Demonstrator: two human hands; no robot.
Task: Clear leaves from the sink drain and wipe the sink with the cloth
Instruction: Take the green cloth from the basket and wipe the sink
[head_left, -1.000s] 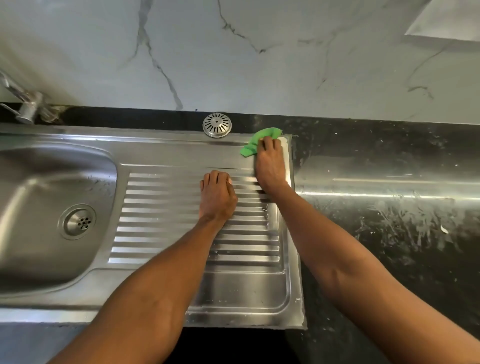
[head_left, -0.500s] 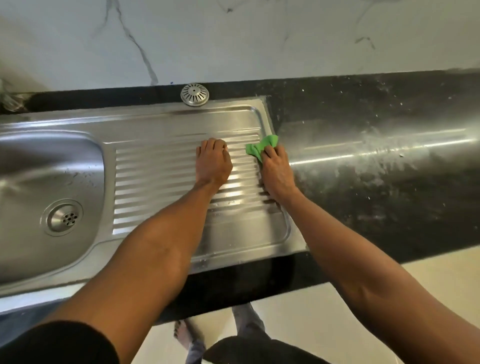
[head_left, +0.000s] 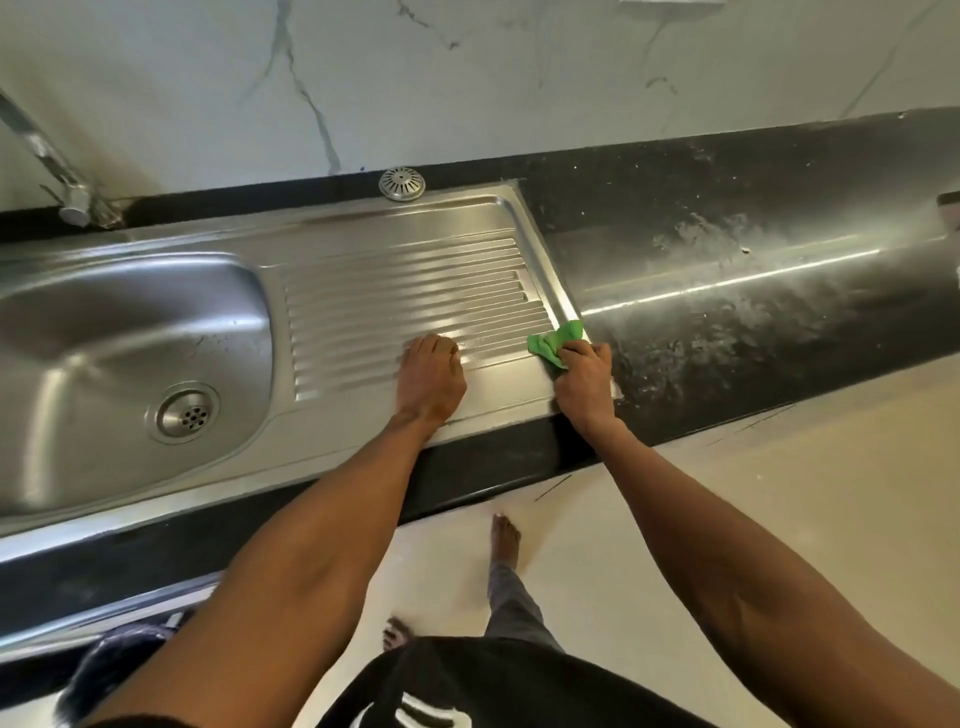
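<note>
Two hands work on the steel sink unit. Right hand (head_left: 583, 382): its grip is clamped on the single green cloth (head_left: 556, 342), fingers curled over the bunched fabric and pressing it onto the near right corner of the drainboard (head_left: 405, 291), just at the raised rim where steel meets the dark counter (head_left: 727, 312). Holding the cloth wadded rather than spread probably concentrates pressure along that edge. Left hand (head_left: 430, 376): its grip holds nothing; the fingers lie straight and together, palm down on the near ridges of the drainboard, apparently as a brace while the body leans forward. One basin (head_left: 119, 322) lies to the left, with one drain (head_left: 188, 413) at its floor; no leaves can be made out on the strainer, so the clearing step appears complete and wiping is the step in hand. One loose round strainer cap (head_left: 401, 183) rests at the back edge of the sink against the marble wall, and one tap (head_left: 49, 161) rises at far left. Pale smears mark the counter to the right of the cloth.
</note>
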